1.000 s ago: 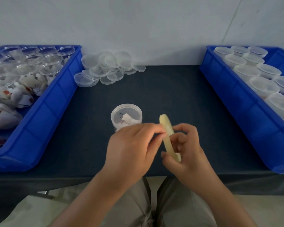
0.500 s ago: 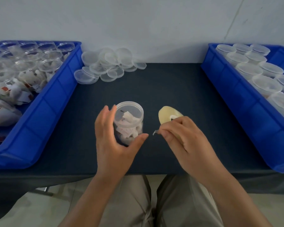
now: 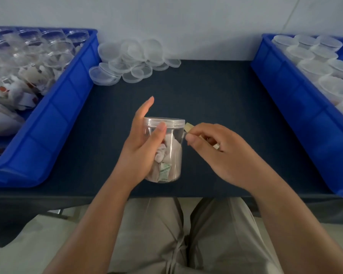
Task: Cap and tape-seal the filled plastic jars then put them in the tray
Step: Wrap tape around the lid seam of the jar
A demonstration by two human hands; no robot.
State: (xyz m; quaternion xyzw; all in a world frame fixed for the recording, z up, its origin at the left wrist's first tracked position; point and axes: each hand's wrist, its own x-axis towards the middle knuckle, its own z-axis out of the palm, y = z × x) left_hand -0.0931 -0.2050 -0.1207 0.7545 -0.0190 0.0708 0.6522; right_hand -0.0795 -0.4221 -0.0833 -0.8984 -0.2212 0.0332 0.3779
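Note:
A clear plastic jar (image 3: 173, 153) filled with white packets sits capped with a clear lid (image 3: 166, 121) at the middle of the dark table (image 3: 206, 89). It looks tilted toward me. My left hand (image 3: 139, 149) holds the jar from the left, thumb across its front just under the lid and fingers behind it. To the right, my right hand (image 3: 228, 153) pinches a yellowish tape roll (image 3: 189, 127). The roll's end is against the lid's right edge. Most of the roll is hidden inside the hand.
A blue tray (image 3: 53, 119) on the left holds uncapped jars and loose white packets. On the right, a second blue tray (image 3: 297, 107) holds several capped jars. A pile of loose clear lids (image 3: 131, 60) lies at the back by the wall.
My left hand let go of the tape end and took hold of the jar, now seen side-on. My right hand brought the tape roll over to the lid's right edge.

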